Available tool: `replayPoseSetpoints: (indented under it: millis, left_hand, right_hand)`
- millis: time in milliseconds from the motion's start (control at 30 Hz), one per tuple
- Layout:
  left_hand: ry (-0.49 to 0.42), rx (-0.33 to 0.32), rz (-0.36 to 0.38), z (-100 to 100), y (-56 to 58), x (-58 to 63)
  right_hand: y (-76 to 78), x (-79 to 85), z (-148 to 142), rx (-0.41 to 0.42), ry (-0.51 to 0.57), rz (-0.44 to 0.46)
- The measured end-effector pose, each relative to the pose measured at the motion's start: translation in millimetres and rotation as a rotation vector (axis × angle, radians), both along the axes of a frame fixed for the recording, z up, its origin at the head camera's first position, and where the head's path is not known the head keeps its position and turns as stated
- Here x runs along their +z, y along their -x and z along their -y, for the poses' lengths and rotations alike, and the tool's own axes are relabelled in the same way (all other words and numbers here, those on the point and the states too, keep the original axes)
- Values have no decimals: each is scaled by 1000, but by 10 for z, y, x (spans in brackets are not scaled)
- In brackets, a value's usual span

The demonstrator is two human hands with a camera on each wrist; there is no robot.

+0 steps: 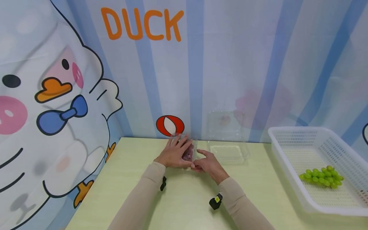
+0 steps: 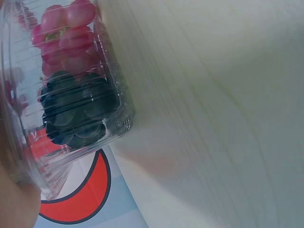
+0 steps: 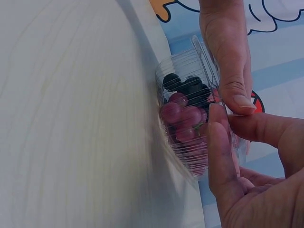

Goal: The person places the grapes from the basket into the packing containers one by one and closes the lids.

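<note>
A clear plastic clamshell box (image 1: 195, 146) with its lid down stands at the table's back edge. Red grapes (image 3: 190, 116) and dark, nearly black grapes (image 2: 78, 104) show through its ribbed walls. My left hand (image 1: 173, 155) lies across the lid with spread, fairly straight fingers, its thumb by the near edge. At the near right corner my right hand (image 1: 208, 164) pinches the box's rim between thumb and fingers, close to the left thumb. In the left wrist view only a bit of the left hand (image 2: 16, 204) appears at the lower left.
To the right, an opened clear clamshell box (image 1: 227, 151) has its lid leaning up against the printed curtain (image 1: 235, 64). A white perforated basket (image 1: 290, 179) stands at far right, with green grapes (image 1: 322, 176) inside. The curtain rises right behind the pale table (image 1: 189, 204).
</note>
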State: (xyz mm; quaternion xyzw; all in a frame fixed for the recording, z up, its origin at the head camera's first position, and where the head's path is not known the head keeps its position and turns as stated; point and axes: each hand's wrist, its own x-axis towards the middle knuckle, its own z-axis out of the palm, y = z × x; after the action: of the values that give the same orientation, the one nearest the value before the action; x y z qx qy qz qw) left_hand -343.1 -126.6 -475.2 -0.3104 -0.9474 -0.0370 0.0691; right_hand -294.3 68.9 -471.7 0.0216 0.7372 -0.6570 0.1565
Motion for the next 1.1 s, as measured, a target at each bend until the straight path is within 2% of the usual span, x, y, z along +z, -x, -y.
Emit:
replayPoseSetpoints:
  millis: [333,733,1100]
  left_hand:
    - [2,3,-10,-9,4,2]
    - [-24,1,21,3,-15,12]
    - [-13,-5,14,9,-9,24]
  right_hand:
    - [15,-11,1,-7,-4,-1]
    - [6,-19,3,-16,0,-1]
    - [-16,6,-7,20,-22,-16]
